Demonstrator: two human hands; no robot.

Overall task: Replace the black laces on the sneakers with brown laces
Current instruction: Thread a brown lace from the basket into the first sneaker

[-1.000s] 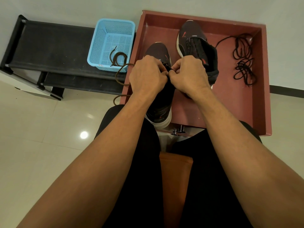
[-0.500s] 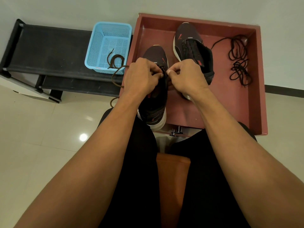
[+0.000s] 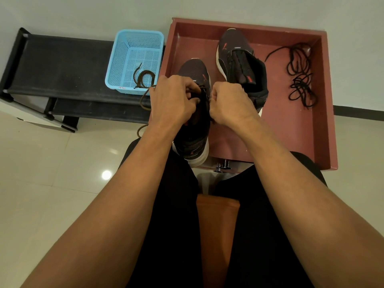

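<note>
Over the near sneaker (image 3: 195, 129) at the front of the red tray (image 3: 280, 132), left hand (image 3: 172, 100) and right hand (image 3: 230, 104) sit close together pinching the brown lace (image 3: 141, 100), which likely handles limp and light: grip near its tip.

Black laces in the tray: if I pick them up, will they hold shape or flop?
Probably floppy: the black laces lie in loose, tangled loops. Likely light, being thin cord. One end trails away, so it may drag.
</note>
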